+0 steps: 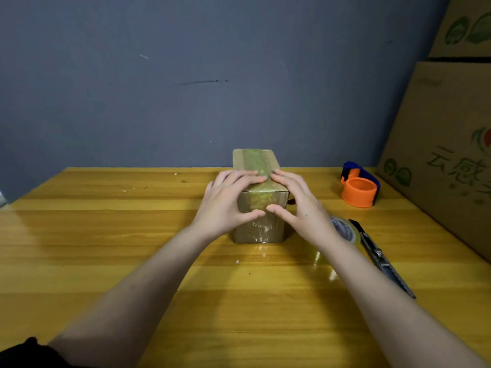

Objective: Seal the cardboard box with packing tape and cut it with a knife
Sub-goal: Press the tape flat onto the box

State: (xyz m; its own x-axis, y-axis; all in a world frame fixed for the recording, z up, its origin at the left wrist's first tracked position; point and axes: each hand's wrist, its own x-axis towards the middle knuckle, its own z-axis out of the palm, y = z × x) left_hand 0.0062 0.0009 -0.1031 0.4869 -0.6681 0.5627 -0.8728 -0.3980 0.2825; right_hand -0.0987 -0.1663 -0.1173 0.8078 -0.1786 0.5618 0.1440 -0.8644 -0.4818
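Pressing flat with fingers spread, both hands, left hand (225, 203) and right hand (297, 205), hold the taped cardboard box (259, 197) mid-frame on the worktop (106, 248), half hiding the tape roll (345, 231) beside the knife (380, 257).

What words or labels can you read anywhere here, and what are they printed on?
"云感": green characters on the big carton at right; further characters are cut off by the frame edge.
Small box, front face: faint print, too blurred to read.
Tape roll: core label too small to read.
Upper carton: green leaf marks, no legible text.
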